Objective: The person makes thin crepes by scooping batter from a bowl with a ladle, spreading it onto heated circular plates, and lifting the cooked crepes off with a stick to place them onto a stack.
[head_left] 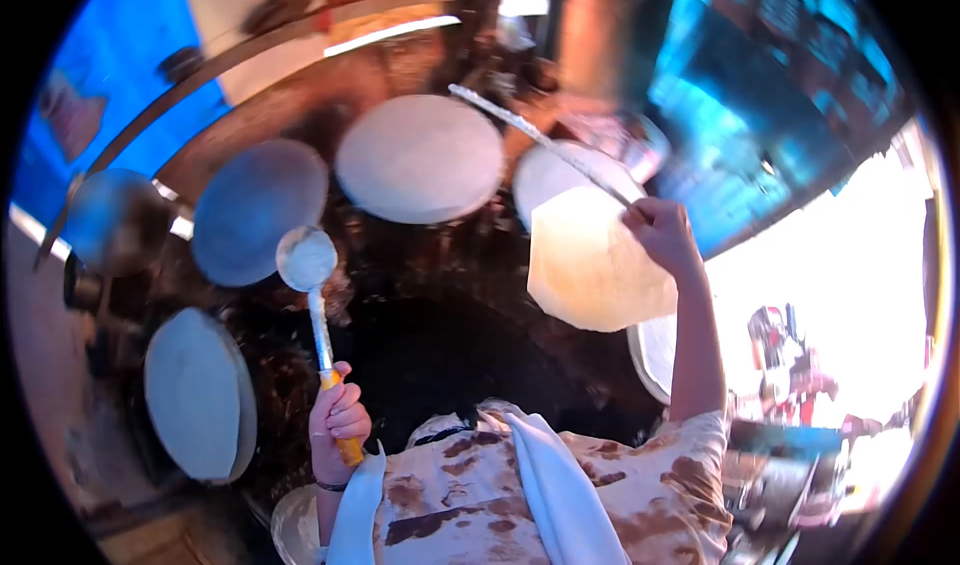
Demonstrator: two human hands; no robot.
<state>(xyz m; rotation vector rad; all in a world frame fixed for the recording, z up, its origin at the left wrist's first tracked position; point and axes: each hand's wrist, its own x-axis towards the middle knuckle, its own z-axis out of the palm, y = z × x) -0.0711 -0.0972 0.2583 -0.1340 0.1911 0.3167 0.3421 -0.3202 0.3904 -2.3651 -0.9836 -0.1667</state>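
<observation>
My left hand (340, 420) is closed round the yellow handle of a ladle (318, 325), whose bowl is coated in white batter and points away from me. My right hand (660, 235) is raised, fingers closed on a long thin stick (540, 140) crusted with white. Just below the stick and beside this hand hangs a thin pale sheet of flatbread (595, 265); whether the fingers also pinch it, I cannot tell. Behind the sheet, a round pale plate-like griddle (560, 173) is partly covered.
Round griddles stand in an arc: a white-coated one (420, 160), a darker one (260, 213), and a pale one (195, 395) at left. Another pale disc (655, 355) shows under my right forearm. A pale container (298, 527) sits low by my left arm. A blue sheet (130, 75) hangs at left.
</observation>
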